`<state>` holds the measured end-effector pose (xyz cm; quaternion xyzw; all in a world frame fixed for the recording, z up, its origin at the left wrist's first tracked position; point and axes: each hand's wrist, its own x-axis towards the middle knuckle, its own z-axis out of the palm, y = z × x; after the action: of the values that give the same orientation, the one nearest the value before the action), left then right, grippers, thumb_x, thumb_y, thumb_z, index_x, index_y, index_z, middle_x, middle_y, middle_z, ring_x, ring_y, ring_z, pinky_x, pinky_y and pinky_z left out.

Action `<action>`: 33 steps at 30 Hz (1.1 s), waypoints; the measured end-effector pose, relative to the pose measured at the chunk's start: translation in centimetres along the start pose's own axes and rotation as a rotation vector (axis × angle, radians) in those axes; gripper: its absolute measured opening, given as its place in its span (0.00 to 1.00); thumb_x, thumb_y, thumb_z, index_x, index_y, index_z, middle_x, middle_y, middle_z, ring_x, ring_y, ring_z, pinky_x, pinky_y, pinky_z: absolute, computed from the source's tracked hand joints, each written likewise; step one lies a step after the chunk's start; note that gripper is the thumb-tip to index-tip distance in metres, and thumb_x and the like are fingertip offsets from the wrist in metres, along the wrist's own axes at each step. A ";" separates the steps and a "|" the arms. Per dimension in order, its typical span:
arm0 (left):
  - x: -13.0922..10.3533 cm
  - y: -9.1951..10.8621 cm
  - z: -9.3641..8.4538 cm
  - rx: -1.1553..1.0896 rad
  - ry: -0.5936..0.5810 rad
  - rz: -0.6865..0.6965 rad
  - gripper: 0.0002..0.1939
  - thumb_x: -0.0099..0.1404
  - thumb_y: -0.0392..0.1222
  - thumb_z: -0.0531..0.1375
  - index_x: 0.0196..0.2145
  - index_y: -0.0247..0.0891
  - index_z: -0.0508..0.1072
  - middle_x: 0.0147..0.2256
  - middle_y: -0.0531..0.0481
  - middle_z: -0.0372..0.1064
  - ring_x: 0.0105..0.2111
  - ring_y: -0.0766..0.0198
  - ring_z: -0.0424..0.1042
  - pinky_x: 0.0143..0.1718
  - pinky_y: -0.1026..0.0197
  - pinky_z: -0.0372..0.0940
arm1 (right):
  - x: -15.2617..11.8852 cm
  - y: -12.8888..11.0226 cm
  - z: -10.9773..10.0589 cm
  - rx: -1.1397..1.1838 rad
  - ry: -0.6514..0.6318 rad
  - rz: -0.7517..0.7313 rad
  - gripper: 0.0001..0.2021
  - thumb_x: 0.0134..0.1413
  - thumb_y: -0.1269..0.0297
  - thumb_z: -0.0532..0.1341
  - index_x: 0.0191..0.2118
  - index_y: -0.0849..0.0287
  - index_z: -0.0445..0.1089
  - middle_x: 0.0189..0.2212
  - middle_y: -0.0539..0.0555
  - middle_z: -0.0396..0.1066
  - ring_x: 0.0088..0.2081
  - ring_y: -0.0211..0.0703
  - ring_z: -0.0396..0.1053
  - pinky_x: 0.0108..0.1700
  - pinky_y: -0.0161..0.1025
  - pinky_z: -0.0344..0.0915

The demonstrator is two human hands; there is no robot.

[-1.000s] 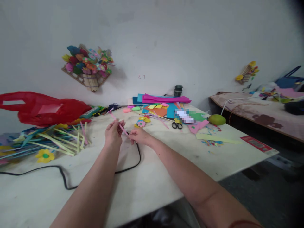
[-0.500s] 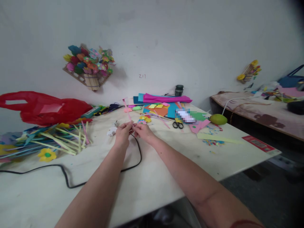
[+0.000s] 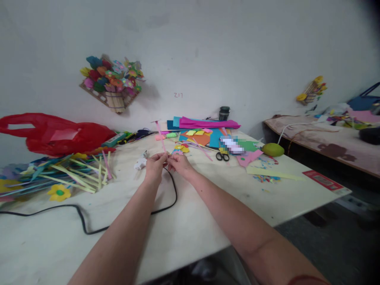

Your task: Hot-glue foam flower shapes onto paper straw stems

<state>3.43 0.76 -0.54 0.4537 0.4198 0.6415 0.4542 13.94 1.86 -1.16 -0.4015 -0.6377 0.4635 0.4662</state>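
Note:
My left hand (image 3: 154,165) and my right hand (image 3: 179,164) meet over the middle of the table, both with fingers pinched together. Between them they grip the lower end of a thin pink strip (image 3: 161,137), which points up and away toward the wall. The end inside the fingers is hidden. Just left of my left hand lies a white glue gun (image 3: 139,164), partly covered. A black cord (image 3: 175,190) loops under my forearms. Beyond my right hand are small paper flowers (image 3: 181,149).
Black-handled scissors (image 3: 222,156) lie to the right, near coloured sheets (image 3: 216,138) and a yellow-green oval object (image 3: 273,149). On the left are several pale strips (image 3: 80,178), a yellow flower (image 3: 59,192) and a red bag (image 3: 71,136). A dark jar (image 3: 224,113) stands at the wall.
Both hands have shifted very slightly to the right, and the pink strip moved with them. They keep their pinch on it; the other things lie as before.

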 end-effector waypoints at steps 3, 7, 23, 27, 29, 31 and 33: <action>0.2 0.1 -0.2 0.032 0.082 0.047 0.16 0.44 0.49 0.65 0.23 0.32 0.70 0.20 0.51 0.68 0.20 0.69 0.66 0.25 0.64 0.62 | 0.0 0.1 0.0 0.003 0.005 0.006 0.11 0.52 0.63 0.57 0.22 0.61 0.64 0.13 0.45 0.63 0.16 0.29 0.55 0.19 0.28 0.53; 0.9 0.6 -1.0 0.025 0.250 0.082 0.14 0.47 0.47 0.63 0.27 0.32 0.69 0.24 0.47 0.72 0.20 0.67 0.68 0.23 0.65 0.62 | 0.2 0.7 -0.1 -0.037 0.018 0.011 0.09 0.51 0.65 0.57 0.23 0.60 0.64 0.13 0.45 0.64 0.15 0.29 0.55 0.20 0.28 0.54; 3.6 2.6 -7.8 0.042 0.801 0.002 0.04 0.49 0.33 0.58 0.25 0.35 0.65 0.19 0.56 0.59 0.17 0.69 0.65 0.23 0.63 0.66 | 0.6 1.7 -0.7 -0.095 0.132 0.082 0.07 0.49 0.68 0.57 0.22 0.60 0.65 0.13 0.45 0.64 0.14 0.29 0.54 0.18 0.28 0.54; 4.0 2.7 -10.0 0.043 0.911 -0.021 0.05 0.49 0.31 0.57 0.26 0.35 0.65 0.19 0.55 0.59 0.16 0.70 0.64 0.22 0.65 0.65 | 0.4 1.7 -0.7 -0.082 0.136 0.070 0.08 0.49 0.68 0.57 0.21 0.60 0.64 0.14 0.46 0.65 0.15 0.29 0.54 0.18 0.27 0.54; 4.2 2.4 -11.0 0.074 0.933 -0.037 0.05 0.48 0.31 0.56 0.26 0.35 0.65 0.18 0.55 0.59 0.16 0.69 0.63 0.20 0.64 0.64 | 0.3 1.6 -0.7 -0.073 0.140 0.077 0.08 0.49 0.68 0.57 0.21 0.60 0.64 0.13 0.46 0.65 0.15 0.29 0.54 0.18 0.27 0.54; 4.5 2.0 -11.8 0.108 0.948 -0.049 0.07 0.47 0.30 0.56 0.26 0.36 0.65 0.18 0.55 0.59 0.16 0.67 0.64 0.19 0.63 0.63 | 0.3 1.6 -0.7 -0.070 0.142 0.082 0.08 0.49 0.68 0.57 0.21 0.60 0.64 0.13 0.46 0.65 0.15 0.29 0.54 0.18 0.27 0.54; 4.8 1.6 -12.7 0.131 0.948 -0.031 0.07 0.46 0.30 0.55 0.26 0.36 0.64 0.18 0.55 0.59 0.17 0.67 0.64 0.20 0.63 0.63 | 0.4 1.8 -0.8 -0.071 0.144 0.086 0.08 0.49 0.69 0.57 0.21 0.60 0.64 0.13 0.45 0.65 0.14 0.29 0.54 0.18 0.28 0.54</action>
<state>-9.94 3.41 -1.05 0.1324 0.6271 0.7431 0.1927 14.73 2.88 -2.65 -0.4770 -0.6007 0.4300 0.4761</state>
